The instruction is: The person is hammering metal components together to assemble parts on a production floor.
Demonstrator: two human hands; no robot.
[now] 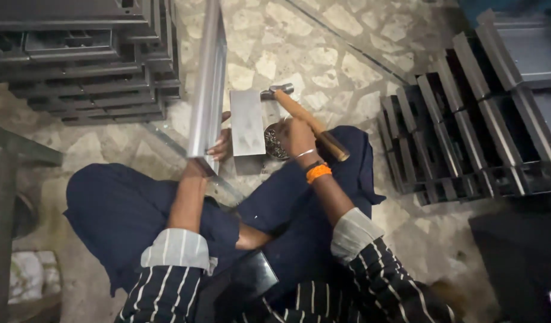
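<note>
Grey sheet-metal channel (208,84) was held upright on the stone floor (323,36), grasped at its lower end by the left hand (220,146). A wooden-handled hammer (305,116) was clenched in the right hand (296,137) beside a flat metal block (246,122). Judged risk: a misdirected blow striking the steadying fingers.

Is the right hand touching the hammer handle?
Touching. The head view shows the right hand wrapped around the wooden handle of the hammer, with no gap.

Wooden-handled hammer (305,119), dull grey metal channel (207,84).
</note>
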